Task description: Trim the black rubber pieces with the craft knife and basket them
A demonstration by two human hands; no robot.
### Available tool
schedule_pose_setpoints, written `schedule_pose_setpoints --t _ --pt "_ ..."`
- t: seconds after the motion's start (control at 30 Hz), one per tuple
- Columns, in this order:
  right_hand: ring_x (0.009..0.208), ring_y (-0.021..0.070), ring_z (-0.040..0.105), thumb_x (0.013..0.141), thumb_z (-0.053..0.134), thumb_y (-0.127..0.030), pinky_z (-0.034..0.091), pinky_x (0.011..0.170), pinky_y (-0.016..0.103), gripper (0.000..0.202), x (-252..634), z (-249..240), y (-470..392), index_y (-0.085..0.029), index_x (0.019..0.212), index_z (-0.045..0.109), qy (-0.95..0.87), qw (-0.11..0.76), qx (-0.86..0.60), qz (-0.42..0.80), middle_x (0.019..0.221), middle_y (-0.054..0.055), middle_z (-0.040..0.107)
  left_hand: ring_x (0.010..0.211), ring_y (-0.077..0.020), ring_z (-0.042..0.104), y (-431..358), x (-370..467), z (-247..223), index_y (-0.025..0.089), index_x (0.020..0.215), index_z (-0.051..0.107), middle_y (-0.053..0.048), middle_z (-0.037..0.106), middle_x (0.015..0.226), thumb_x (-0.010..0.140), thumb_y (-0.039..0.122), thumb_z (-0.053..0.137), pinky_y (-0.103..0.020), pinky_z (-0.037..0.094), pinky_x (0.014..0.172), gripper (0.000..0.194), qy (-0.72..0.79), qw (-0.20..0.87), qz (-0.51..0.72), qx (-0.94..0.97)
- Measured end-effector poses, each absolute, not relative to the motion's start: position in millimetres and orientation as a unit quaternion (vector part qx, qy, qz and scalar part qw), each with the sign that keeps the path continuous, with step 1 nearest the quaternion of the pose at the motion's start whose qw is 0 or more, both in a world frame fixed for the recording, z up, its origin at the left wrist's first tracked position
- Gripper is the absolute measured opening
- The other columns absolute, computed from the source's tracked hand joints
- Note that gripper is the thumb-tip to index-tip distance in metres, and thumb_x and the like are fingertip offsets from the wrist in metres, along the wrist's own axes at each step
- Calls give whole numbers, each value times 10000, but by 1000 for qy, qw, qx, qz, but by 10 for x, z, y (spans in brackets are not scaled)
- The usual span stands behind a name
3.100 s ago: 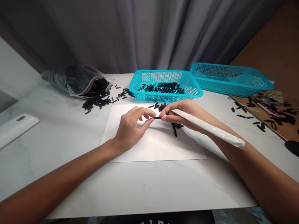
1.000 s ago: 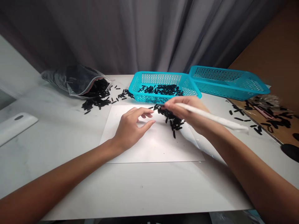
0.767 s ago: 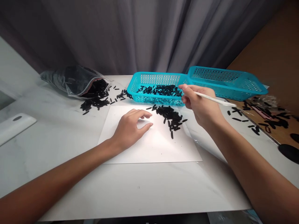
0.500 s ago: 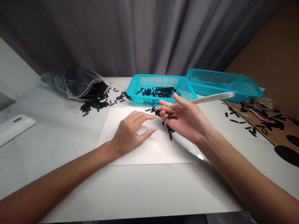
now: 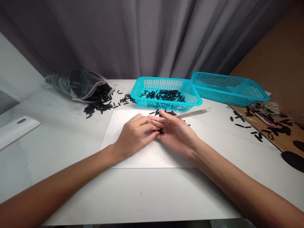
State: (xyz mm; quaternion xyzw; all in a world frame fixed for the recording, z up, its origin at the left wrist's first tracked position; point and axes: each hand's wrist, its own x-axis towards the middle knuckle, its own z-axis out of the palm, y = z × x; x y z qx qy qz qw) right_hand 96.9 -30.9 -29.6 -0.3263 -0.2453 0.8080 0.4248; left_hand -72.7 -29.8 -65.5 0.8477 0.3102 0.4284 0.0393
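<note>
My left hand [image 5: 136, 136] is closed, thumb and fingertips pinched together at the right palm. Small black elongated pieces [image 5: 161, 130] show at those fingertips, against the palm. My right hand [image 5: 177, 136] lies palm up, fingers curled under the left fingertips. Between its thumb and fingers it grips a long narrow whitish strip [image 5: 196, 113], which slants out to the right. Both hands are over a white sheet [image 5: 135, 161]. More loose black pieces [image 5: 169, 113] lie just behind the fingers, partly hidden.
Behind the hands, a blue basket [image 5: 166, 103] contains many black pieces. Another blue basket [image 5: 228, 95] stands to its right. At the left, an open clear bag [image 5: 80, 85] spills black pieces onto the table. A white handled object [image 5: 19, 129] lies farther left; more pieces [image 5: 257, 136] lie right.
My right hand has come down and left to meet the left hand. The left fingers have closed at its palm. The strip has lowered with the right hand.
</note>
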Motion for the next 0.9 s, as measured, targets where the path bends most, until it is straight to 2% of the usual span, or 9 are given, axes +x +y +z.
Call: schedule_pose_setpoints --t 0.1,0.2,0.27,0.37,0.47,0.53,0.67,0.9 --pt "880 173 569 824 782 -328 478 819 277 205 961 -312 -308 -171 849 654 -241 424 -333 807 877 46 622 851 -184 633 -305 -719 -654 181 954 739 -24 769 918 885 137 697 -336 550 777 92 318 46 424 847" --pt "813 158 567 818 791 -304 480 762 268 205 965 -323 -319 -183 776 631 -267 417 -314 810 806 14 600 824 -187 633 -311 -710 -652 211 986 753 -14 772 918 834 117 708 -336 548 750 184 341 51 410 844" --pt "814 160 585 843 768 -288 492 759 276 179 972 -322 -332 -173 778 646 -276 406 -311 814 805 24 614 789 -183 642 -308 -709 -656 215 942 756 -8 767 876 801 111 718 -326 541 716 179 352 58 410 839" --pt "848 174 619 877 726 -263 523 867 321 125 979 -306 -350 -159 815 693 -287 398 -322 809 848 59 662 733 -166 665 -287 -719 -664 197 825 732 -7 753 798 790 106 708 -306 537 682 101 371 78 436 816" --pt "934 186 655 861 730 -240 507 997 346 84 986 -300 -353 -159 878 743 -338 400 -329 786 946 84 714 700 -153 663 -267 -730 -659 200 832 732 -4 752 775 792 105 711 -292 538 659 105 393 94 474 783" --pt "970 189 673 824 767 -241 496 1026 357 141 1001 -317 -340 -167 944 762 -391 415 -358 739 1007 85 736 697 -149 653 -263 -732 -646 205 848 739 -4 758 784 803 109 720 -283 531 638 107 399 99 495 765" --pt "881 171 685 758 833 -293 516 979 376 201 1058 -360 -287 -180 908 762 -474 436 -401 651 907 47 741 715 -135 652 -275 -729 -619 201 845 734 -1 770 816 819 105 747 -262 524 630 101 386 96 516 759" --pt "799 185 715 743 768 -223 556 875 350 103 1137 -247 -240 -168 784 691 -428 453 -425 657 893 66 733 727 -112 700 -277 -730 -630 184 918 712 -3 767 873 832 140 779 -238 590 676 118 389 156 539 731"
